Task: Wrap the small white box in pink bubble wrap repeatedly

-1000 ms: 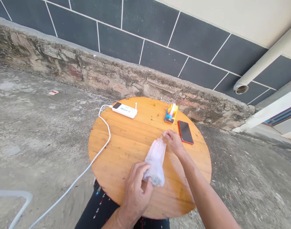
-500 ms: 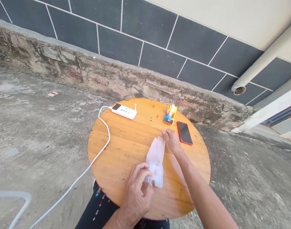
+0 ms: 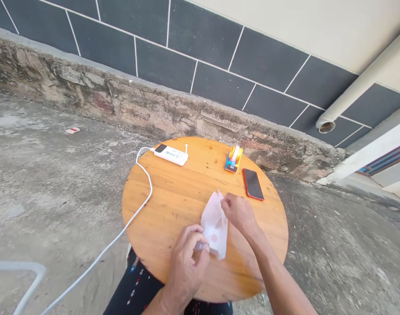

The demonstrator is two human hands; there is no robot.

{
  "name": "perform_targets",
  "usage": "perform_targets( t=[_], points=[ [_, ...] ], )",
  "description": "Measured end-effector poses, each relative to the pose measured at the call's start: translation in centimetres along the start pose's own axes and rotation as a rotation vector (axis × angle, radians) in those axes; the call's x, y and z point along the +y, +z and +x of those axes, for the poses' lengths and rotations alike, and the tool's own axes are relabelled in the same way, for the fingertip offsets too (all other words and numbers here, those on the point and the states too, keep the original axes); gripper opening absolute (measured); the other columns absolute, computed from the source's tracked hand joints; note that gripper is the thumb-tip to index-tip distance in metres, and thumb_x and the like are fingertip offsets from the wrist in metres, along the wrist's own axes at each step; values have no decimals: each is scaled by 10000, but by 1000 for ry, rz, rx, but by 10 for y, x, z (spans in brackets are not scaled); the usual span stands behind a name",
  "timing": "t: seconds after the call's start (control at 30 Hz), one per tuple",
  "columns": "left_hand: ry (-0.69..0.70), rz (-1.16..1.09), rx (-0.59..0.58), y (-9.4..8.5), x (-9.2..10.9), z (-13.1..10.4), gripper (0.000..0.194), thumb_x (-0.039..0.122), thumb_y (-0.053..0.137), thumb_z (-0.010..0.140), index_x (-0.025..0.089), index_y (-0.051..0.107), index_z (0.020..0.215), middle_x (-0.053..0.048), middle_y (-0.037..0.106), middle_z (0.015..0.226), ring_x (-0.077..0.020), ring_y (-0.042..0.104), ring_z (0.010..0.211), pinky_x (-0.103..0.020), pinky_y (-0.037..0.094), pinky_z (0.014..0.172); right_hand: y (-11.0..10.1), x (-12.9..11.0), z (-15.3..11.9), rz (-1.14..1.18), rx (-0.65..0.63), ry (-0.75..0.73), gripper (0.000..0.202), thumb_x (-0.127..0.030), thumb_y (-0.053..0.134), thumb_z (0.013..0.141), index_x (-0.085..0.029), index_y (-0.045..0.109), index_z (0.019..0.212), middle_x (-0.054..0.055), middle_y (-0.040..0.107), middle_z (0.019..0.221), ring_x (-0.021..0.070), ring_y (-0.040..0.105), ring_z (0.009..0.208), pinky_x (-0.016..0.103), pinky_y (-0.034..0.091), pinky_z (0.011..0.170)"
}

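Observation:
A thin, whitish, see-through plastic bag [image 3: 214, 225] lies lengthwise over the wooden table [image 3: 160, 192], wrinkled and tapering at its far end. My left hand [image 3: 190, 258] is at its near left edge, thumb and fingers pinching the plastic. My right hand [image 3: 237, 210] is closed at the bag's upper right edge, its fingertips curled in and partly hidden; it appears to grip the edge there. A small round reddish spot shows through the lower part of the bag.
At the table's far left lies a white power bank [image 3: 171, 155] with a white cable [image 3: 149, 183] running off the left edge. A yellow and blue tape dispenser [image 3: 234, 159] and a red-edged phone [image 3: 253, 184] lie at the right. Behind stands a stone-based wall [image 3: 173, 109].
My right hand has come back toward me along the bag's right edge. The bag's far end has shifted and its lower part is spread a little wider. My left hand stays nearly in place.

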State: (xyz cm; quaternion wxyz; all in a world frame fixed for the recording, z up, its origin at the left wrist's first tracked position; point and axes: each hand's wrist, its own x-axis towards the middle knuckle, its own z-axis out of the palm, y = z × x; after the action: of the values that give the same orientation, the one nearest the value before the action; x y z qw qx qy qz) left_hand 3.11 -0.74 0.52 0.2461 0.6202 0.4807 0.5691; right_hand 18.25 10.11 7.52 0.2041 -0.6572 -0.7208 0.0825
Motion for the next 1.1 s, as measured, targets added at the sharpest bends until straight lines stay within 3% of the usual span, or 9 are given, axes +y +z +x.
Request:
perform_targets(
  t=[0.17, 0.3, 0.4, 0.47, 0.6, 0.73, 0.9, 1.1],
  points=[
    [-155, -126, -5, -4, 2, -3, 116, 208, 442, 859, 194, 518, 772, -68, 566, 976, -187, 573, 897, -271, 481, 715, -2, 40, -17, 205, 36, 45, 268, -346, 433, 839, -205, 475, 615, -20, 497, 550, 137, 455, 522, 236, 303, 506],
    [-189, -222, -69, -14, 2, 2, 104, 288, 491, 852, 195, 533, 871, -76, 587, 1010, -210, 571, 971, -317, 469, 837, 5, 55, -32, 361, 46, 51, 296, -393, 389, 867, -200, 484, 664, -20, 506, 585, 135, 470, 553, 221, 358, 505],
    [-283, -193, -126, -21, 0, 25, 246, 333, 480, 863, 205, 534, 1067, -72, 614, 1046, -210, 575, 1008, -341, 454, 890, 11, 57, -33, 420, 45, 47, 286, -395, 407, 860, -198, 499, 673, -19, 523, 592, 136, 480, 555, 221, 364, 507],
    [-309, -67, -144, -21, -3, 49, 239, 325, 503, 837, 202, 574, 1029, -67, 633, 1040, -215, 582, 1002, -341, 453, 878, 12, 56, -29, 426, 43, 46, 249, -374, 429, 848, -196, 534, 709, -13, 558, 615, 140, 503, 566, 223, 369, 519],
    [-261, 123, -306, -3, -13, 99, 276, 277, 520, 778, 188, 635, 1012, -69, 672, 1043, -209, 610, 954, -311, 467, 809, 9, 49, -19, 370, 48, 63, 160, -315, 492, 806, -203, 600, 770, -4, 622, 651, 148, 540, 568, 231, 353, 537],
    [-238, 118, -386, 24, -24, 129, 202, 287, 575, 725, 196, 698, 858, -34, 711, 819, -186, 630, 768, -265, 465, 674, 6, 38, -5, 296, 68, 68, 97, -299, 564, 752, -224, 617, 718, -23, 585, 572, 146, 510, 536, 233, 288, 519],
    [-236, 91, -356, 40, -37, 136, 192, 276, 522, 743, 186, 686, 706, -8, 667, 652, -155, 581, 629, -238, 411, 572, 11, 32, 11, 328, 68, 47, 192, -317, 559, 767, -218, 564, 603, -38, 511, 505, 127, 430, 491, 240, 242, 506],
    [-290, 29, -272, 31, -43, 136, 223, 299, 478, 776, 171, 626, 670, 17, 593, 597, -134, 542, 593, -219, 382, 543, 23, 40, 13, 576, 78, 79, 275, -408, 481, 834, -204, 516, 653, -40, 479, 556, 122, 416, 515, 221, 302, 494]
  ],
)
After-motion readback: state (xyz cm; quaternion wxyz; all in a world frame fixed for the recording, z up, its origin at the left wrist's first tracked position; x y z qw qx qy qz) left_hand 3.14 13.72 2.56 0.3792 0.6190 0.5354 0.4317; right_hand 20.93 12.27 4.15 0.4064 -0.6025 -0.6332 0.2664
